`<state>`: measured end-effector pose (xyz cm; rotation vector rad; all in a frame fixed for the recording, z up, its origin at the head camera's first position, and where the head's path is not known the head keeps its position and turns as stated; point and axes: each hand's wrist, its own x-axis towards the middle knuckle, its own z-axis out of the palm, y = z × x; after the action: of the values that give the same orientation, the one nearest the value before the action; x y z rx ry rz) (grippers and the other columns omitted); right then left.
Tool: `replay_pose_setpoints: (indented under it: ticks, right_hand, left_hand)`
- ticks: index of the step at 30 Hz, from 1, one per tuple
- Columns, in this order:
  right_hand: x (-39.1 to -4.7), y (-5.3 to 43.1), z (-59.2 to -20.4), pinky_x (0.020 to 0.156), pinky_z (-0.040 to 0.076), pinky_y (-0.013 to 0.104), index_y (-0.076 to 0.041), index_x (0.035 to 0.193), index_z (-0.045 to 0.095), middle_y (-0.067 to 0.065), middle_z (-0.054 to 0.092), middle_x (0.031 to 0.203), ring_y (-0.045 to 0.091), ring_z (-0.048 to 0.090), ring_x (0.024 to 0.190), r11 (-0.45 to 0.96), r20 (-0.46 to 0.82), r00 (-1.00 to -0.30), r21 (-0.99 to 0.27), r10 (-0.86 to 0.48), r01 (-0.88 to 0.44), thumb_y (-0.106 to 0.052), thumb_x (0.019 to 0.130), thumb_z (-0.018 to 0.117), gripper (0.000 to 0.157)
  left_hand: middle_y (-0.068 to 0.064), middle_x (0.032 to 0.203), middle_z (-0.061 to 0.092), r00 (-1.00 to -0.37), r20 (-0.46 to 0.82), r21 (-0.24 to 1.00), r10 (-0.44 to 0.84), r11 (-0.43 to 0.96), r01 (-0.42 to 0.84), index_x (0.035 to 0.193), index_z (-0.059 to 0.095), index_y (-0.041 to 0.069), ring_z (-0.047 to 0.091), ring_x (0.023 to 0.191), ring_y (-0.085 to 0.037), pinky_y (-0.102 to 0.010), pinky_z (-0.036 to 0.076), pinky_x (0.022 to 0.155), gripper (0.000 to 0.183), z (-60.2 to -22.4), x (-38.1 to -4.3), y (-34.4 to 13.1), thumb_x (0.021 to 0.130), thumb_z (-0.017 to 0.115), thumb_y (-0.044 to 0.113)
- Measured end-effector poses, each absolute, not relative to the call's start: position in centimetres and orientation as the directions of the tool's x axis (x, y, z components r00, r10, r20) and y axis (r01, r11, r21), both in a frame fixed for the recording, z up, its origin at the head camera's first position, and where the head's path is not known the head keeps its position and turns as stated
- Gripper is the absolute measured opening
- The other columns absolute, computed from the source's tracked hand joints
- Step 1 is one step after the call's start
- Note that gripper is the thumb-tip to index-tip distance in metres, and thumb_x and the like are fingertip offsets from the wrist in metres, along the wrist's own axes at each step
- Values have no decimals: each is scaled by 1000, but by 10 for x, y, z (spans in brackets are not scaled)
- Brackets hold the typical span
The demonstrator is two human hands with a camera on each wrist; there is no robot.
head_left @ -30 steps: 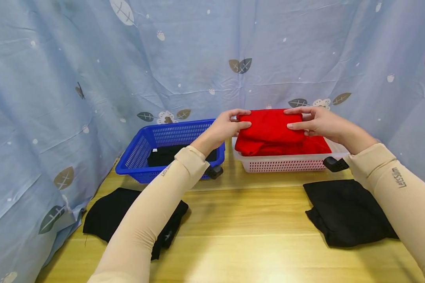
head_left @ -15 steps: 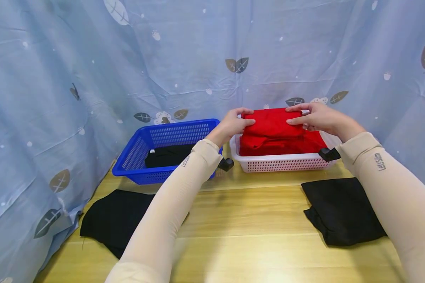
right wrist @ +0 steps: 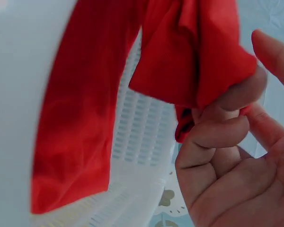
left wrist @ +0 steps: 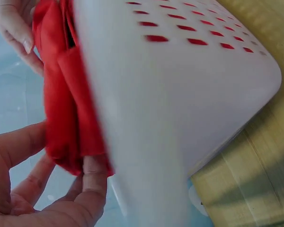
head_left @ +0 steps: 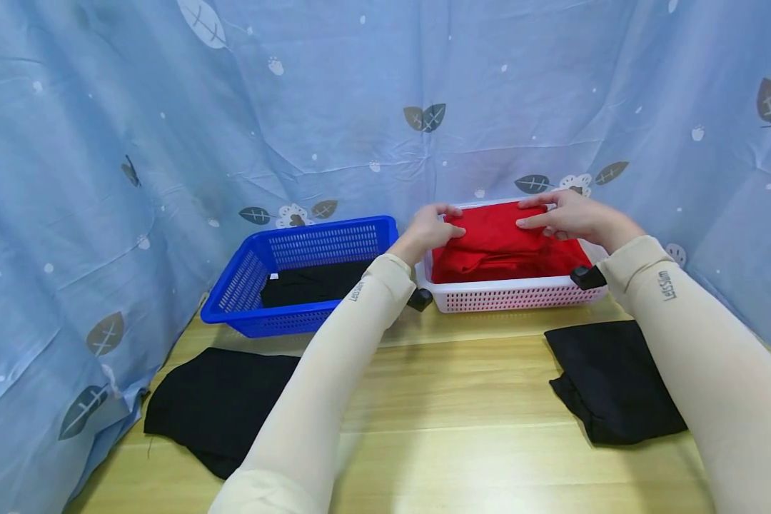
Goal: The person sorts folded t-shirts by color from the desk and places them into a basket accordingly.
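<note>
A folded red garment (head_left: 492, 227) is inside the white basket (head_left: 520, 294), over more red cloth (head_left: 562, 251). My left hand (head_left: 427, 230) holds its left end; in the left wrist view, fingers of that hand (left wrist: 47, 189) lie on both sides of the folded edge. At the opposite end is my right hand (head_left: 578, 218). Its fingers (right wrist: 217, 132) curl under the red fabric (right wrist: 208, 52) in the right wrist view, with one digit raised off the cloth. A flat red piece (right wrist: 75, 132) lies lower in the basket, apart from the held end.
Left of the white basket stands a blue basket (head_left: 283, 325) with black cloth (head_left: 315, 282) inside. Black garments lie on the wooden table (head_left: 450, 414): one spread at left (head_left: 221, 400), another folded at right (head_left: 620, 385). A blue patterned curtain (head_left: 334, 107) hangs behind.
Both hands have lowered the red garment slightly into the white basket, and its front now sits nearer the cloth beneath. The head view has shifted a little. Both hands keep hold.
</note>
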<state>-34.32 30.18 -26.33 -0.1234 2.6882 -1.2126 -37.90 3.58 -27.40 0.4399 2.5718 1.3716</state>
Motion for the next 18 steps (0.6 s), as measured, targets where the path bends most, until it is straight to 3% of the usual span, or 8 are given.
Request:
replay_pose_setpoints:
  ticks: [3, 7, 13, 18]
  right_hand:
    - [-342, 303, -262, 62, 50, 26, -11, 152, 41, 15, 66, 106, 21, 67, 82, 678, -131, -983, -735, -126, 11, -43, 95, 67, 70]
    - [-340, 303, -259, 67, 53, 25, -8, 153, 38, 26, 55, 138, 26, 73, 102, 690, -109, -989, -724, -98, 12, -48, 95, 65, 75]
    - [-334, 300, -251, 71, 54, 24, -10, 154, 37, 27, 50, 144, 32, 69, 112, 704, -110, -988, -711, -112, 0, -53, 94, 64, 79]
    - [-330, 293, -246, 74, 54, 25, -11, 153, 39, 27, 53, 142, 26, 71, 105, 704, -108, -987, -710, -118, -7, -55, 93, 65, 78]
  left_hand:
    - [-9, 136, 57, -935, -57, 816, 349, 556, 158, 132, 63, 13, 51, 112, -18, -29, 47, 91, 40, -274, -378, 39, 93, 68, 12]
    - [-9, 125, 62, -932, -57, 809, 359, 563, 167, 131, 64, 12, 54, 101, -17, -29, 48, 85, 37, -271, -375, 41, 93, 67, 14]
    - [-5, 111, 65, -923, -68, 811, 378, 560, 169, 122, 66, 18, 58, 88, -15, -28, 53, 79, 27, -265, -367, 44, 95, 66, 18]
    - [-4, 115, 66, -909, -79, 824, 409, 541, 172, 120, 65, 19, 63, 101, -19, -30, 56, 82, 24, -261, -360, 42, 96, 66, 19]
